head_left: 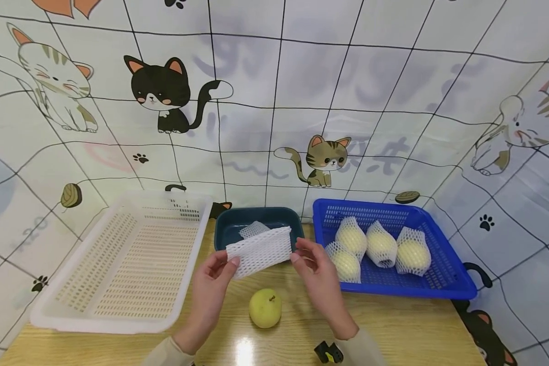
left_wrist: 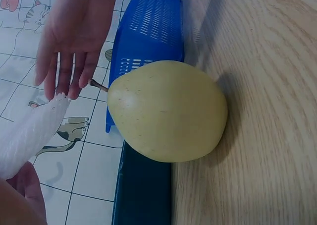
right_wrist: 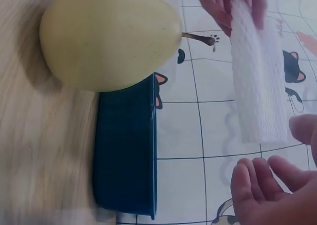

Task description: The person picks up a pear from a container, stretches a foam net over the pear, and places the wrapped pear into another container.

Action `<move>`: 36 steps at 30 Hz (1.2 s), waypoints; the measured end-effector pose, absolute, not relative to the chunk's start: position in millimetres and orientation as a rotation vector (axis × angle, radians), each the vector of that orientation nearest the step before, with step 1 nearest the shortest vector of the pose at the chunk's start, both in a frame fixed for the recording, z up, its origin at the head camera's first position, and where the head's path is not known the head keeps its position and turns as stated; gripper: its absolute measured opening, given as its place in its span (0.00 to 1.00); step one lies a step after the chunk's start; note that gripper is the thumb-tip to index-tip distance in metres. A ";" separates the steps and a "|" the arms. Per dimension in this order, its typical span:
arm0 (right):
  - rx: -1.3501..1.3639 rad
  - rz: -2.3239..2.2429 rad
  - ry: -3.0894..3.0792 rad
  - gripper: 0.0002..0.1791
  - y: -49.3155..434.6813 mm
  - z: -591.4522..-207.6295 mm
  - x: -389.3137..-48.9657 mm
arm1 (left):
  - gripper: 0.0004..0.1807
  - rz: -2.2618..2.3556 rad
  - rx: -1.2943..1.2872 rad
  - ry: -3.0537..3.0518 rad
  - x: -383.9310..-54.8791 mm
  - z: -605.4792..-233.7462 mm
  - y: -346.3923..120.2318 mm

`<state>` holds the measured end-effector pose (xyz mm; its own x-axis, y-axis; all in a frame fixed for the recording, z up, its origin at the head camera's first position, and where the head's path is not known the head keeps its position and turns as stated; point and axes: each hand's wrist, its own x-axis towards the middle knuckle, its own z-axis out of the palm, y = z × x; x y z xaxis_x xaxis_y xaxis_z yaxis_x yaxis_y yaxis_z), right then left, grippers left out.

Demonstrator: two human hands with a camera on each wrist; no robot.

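A white foam fruit net is held flat in the air, its left end pinched between the thumb and fingers of my left hand. By its other end is my right hand, fingers extended and slightly bent; the right wrist view shows a gap between these fingers and the net. Below, between the hands, a bare yellow-green pear stands on the wooden table with its stem up. Behind the held net, another foam net lies in a dark teal tray.
At the right, a blue basket contains several pears wrapped in foam nets. On the left stands a white slatted basket with nothing visible inside. A cat-patterned sheet hangs behind the table.
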<state>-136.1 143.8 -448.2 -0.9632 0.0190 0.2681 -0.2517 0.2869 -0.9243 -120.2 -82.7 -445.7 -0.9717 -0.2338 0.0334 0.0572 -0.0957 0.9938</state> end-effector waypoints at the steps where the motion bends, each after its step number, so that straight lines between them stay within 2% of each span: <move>1: 0.213 1.692 -2.332 0.22 141.9 -447.6 -136.8 | 0.12 -2.174 0.189 -1.964 -119.9 -446.9 -82.6; 10: 0.154 1.506 -2.307 0.12 124.4 -441.3 -145.7 | 0.10 -2.124 0.121 -1.956 -113.9 -451.0 -75.8; 20: 0.053 1.732 -2.384 0.15 123.0 -435.6 -154.1 | 0.10 -2.069 -0.091 -1.947 -108.5 -458.7 -75.0; 32: 0.144 1.794 -2.303 0.06 123.2 -436.2 -155.5 | 0.10 -2.083 -0.106 -1.962 -105.6 -462.8 -74.0; 36: 0.179 1.819 -2.271 0.09 121.1 -436.7 -155.6 | 0.11 -2.100 -0.104 -1.970 -103.7 -464.2 -72.8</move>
<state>-155.6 121.1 -436.7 -0.9671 0.0453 0.2504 -0.2345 0.2238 -0.9460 -103.7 -72.8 -464.2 -0.9638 -0.1389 0.2277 0.2360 -0.0469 0.9706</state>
